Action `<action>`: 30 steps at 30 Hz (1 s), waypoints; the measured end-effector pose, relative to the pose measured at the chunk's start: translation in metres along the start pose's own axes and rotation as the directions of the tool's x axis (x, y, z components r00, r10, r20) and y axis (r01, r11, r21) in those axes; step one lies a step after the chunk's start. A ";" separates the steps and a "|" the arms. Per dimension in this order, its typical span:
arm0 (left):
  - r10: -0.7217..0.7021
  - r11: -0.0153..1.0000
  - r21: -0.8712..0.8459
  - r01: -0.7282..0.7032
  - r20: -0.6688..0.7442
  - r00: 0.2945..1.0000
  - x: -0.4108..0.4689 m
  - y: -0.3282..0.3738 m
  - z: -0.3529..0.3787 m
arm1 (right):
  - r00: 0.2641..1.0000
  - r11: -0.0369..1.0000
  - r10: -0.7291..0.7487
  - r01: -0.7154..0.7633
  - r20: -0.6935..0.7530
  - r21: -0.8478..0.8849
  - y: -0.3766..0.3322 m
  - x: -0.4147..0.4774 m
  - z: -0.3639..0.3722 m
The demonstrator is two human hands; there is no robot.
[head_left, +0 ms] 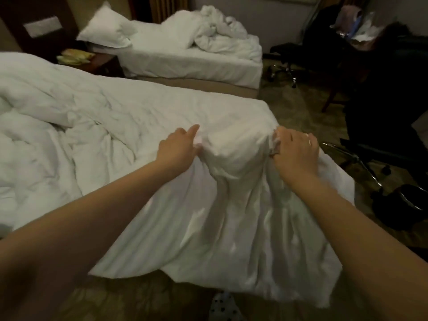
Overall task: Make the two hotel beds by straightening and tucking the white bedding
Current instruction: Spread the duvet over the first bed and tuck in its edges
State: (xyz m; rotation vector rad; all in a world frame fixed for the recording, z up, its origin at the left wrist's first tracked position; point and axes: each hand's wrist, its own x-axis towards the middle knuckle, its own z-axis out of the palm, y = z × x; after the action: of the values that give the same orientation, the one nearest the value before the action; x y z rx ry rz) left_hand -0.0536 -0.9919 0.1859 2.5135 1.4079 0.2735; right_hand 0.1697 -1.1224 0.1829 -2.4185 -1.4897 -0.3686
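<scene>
Danger spot: the white duvet point(231, 216) spills off the foot of the near bed point(176, 105), hem down by a spotted slipper point(221, 305) (tread on it and the pull stalls), and an uneven tug would drag it crooked. The left hand point(177, 150) bunches a fold, fingers point(193, 130) half curled, forefinger out. The right hand point(295, 156) clenches another gather, probably tight, though blur hides the pinch. The far bed point(196, 63) lies unmade.

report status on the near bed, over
Left grip and right grip both clutch rumpled white fabric duvet at its foot end. Far white bed unmade. Black swivel chair close by right corner.
</scene>
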 end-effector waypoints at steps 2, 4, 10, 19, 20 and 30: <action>-0.065 0.994 0.086 0.062 0.027 0.998 0.025 0.000 0.007 | 0.995 1.000 0.008 -0.011 0.095 0.025 -0.010 0.039 0.027; -0.112 0.986 0.124 0.107 0.041 0.993 0.035 -0.008 0.012 | 0.981 0.998 -0.054 0.050 0.189 0.028 -0.026 0.063 0.056; -0.327 0.935 0.147 0.323 0.005 0.945 0.012 -0.077 0.006 | 0.878 0.941 -0.339 0.310 0.337 0.139 -0.120 0.088 0.113; -0.524 0.820 0.181 0.544 -0.147 0.839 -0.047 -0.211 -0.045 | 0.716 0.758 -0.649 0.579 0.258 0.299 -0.312 0.089 0.117; -0.530 0.816 0.174 0.552 -0.158 0.833 -0.055 -0.229 -0.051 | 0.704 0.744 -0.665 0.598 0.248 0.299 -0.335 0.085 0.117; -0.481 0.847 0.180 0.500 -0.141 0.865 -0.127 -0.457 -0.126 | 0.771 0.808 -0.579 0.501 0.265 0.310 -0.583 0.030 0.119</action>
State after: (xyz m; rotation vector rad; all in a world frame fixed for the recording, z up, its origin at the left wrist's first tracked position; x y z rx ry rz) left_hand -0.5241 -0.8554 0.1621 2.1985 2.1559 0.1439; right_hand -0.3318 -0.8030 0.1414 -1.8963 -2.2583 0.1366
